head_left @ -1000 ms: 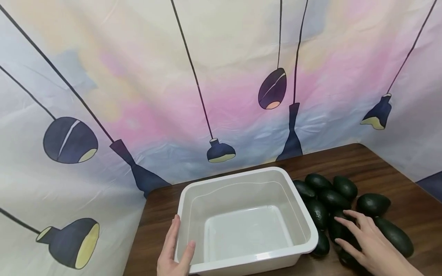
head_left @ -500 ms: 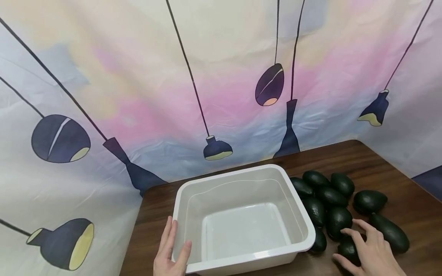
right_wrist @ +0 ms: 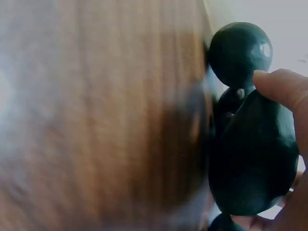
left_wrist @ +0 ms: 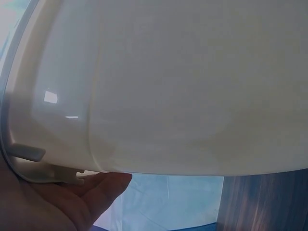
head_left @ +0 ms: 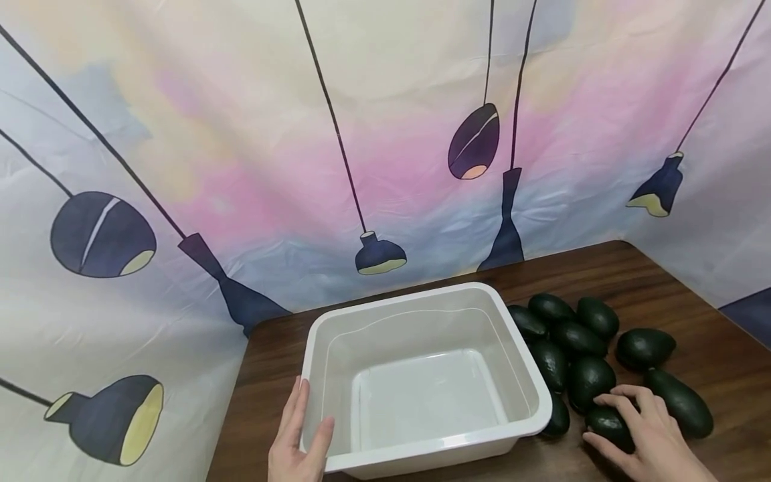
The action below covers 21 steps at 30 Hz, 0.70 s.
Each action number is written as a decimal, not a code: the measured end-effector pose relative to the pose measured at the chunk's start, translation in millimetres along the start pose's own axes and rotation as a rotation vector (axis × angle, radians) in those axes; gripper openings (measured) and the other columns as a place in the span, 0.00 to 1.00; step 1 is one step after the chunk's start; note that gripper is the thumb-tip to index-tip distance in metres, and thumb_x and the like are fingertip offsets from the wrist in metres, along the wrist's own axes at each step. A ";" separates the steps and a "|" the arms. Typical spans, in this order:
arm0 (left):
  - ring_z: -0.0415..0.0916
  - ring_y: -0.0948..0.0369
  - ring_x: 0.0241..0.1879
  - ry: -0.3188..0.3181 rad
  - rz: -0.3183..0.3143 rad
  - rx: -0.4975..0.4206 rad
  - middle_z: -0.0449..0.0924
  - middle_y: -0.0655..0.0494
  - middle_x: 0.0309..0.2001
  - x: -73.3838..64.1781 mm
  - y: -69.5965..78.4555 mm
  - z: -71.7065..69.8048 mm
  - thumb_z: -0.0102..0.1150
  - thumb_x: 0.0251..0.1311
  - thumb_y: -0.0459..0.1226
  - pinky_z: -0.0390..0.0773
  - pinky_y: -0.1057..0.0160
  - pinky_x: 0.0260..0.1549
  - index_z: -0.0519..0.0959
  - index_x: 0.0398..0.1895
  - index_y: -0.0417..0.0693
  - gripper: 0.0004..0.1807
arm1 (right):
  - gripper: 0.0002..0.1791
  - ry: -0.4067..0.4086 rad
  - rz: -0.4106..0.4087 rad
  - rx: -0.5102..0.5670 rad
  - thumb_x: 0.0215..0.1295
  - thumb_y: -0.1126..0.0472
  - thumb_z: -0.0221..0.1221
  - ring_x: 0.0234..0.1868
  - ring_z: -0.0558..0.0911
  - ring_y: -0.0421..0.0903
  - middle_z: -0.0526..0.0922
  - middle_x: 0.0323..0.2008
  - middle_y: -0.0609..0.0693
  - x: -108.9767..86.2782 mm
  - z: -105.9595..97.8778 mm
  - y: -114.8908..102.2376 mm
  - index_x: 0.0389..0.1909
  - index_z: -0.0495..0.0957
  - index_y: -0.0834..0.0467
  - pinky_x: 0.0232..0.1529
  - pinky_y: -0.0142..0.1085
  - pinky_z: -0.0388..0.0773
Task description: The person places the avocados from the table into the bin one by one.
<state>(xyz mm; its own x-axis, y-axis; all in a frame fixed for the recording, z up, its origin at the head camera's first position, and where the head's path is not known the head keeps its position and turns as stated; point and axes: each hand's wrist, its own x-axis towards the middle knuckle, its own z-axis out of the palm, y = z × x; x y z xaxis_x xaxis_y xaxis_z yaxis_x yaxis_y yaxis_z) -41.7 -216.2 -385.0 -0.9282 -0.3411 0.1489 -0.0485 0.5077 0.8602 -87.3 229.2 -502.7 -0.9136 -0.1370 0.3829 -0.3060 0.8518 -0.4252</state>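
Note:
A white plastic basin [head_left: 421, 455] stands on the wooden table. My left hand [head_left: 298, 435] holds its near-left corner, thumb over the rim and fingers along the outer wall. From below, the left wrist view shows the fingers [left_wrist: 103, 192] against the basin's outside [left_wrist: 192, 96]. Right of the basin lies a cluster of dark green avocados [head_left: 578, 339]. My right hand [head_left: 650, 428] grips the nearest avocado [head_left: 610, 427] between thumb and fingers. Close up in the right wrist view, this avocado [right_wrist: 255, 159] sits between the thumb [right_wrist: 276, 85] and the fingertips below.
Two avocados lie slightly apart on the right, a rounder one [head_left: 646, 348] and a longer one [head_left: 679, 403]. Behind the brown table [head_left: 602, 268] hangs a pastel cloth [head_left: 421, 67] printed with lamps.
My right hand came back from over the cluster toward the near side and closed round the nearest avocado. The left hand has stayed at the basin's corner. The head view shifted slightly.

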 end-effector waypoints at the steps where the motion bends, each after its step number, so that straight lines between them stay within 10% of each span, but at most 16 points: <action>1: 0.59 0.45 0.62 -0.006 -0.004 -0.003 0.54 0.46 0.70 -0.2 0.3 -0.3 0.61 0.61 0.40 0.73 0.54 0.46 0.61 0.70 0.44 0.35 | 0.31 0.006 -0.008 0.010 0.37 0.50 0.76 0.45 0.66 0.58 0.66 0.47 0.59 1.4 -2.2 -0.3 0.43 0.76 0.55 0.34 0.58 0.62; 11: 0.60 0.47 0.62 0.006 0.028 -0.006 0.55 0.46 0.70 -2.3 0.4 -0.3 0.60 0.62 0.38 0.69 0.75 0.42 0.60 0.70 0.44 0.34 | 0.32 0.079 -0.071 0.135 0.42 0.58 0.75 0.51 0.62 0.62 0.64 0.53 0.62 23.0 -39.1 -14.6 0.50 0.73 0.60 0.41 0.59 0.58; 18: 0.61 0.48 0.62 0.015 0.023 0.009 0.55 0.48 0.70 -2.7 0.8 0.2 0.59 0.62 0.37 0.73 0.64 0.45 0.60 0.70 0.44 0.34 | 0.35 0.192 -0.143 0.179 0.41 0.65 0.74 0.55 0.61 0.45 0.66 0.56 0.56 42.6 -68.3 -43.6 0.55 0.74 0.57 0.47 0.15 0.53; 21: 0.60 0.48 0.62 0.012 0.011 0.019 0.55 0.49 0.70 -2.0 0.3 0.8 0.58 0.63 0.39 0.73 0.59 0.46 0.59 0.71 0.46 0.34 | 0.37 0.229 -0.220 0.260 0.40 0.66 0.74 0.58 0.62 0.40 0.66 0.57 0.58 51.6 -80.2 -60.7 0.57 0.74 0.60 0.49 0.15 0.57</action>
<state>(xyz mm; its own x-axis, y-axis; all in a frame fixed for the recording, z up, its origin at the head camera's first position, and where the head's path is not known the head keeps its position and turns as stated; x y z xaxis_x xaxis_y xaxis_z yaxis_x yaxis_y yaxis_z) -40.2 -214.8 -385.4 -0.9244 -0.3445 0.1641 -0.0455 0.5265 0.8490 -94.4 210.9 -391.3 -0.7445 -0.1602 0.6481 -0.5717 0.6543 -0.4950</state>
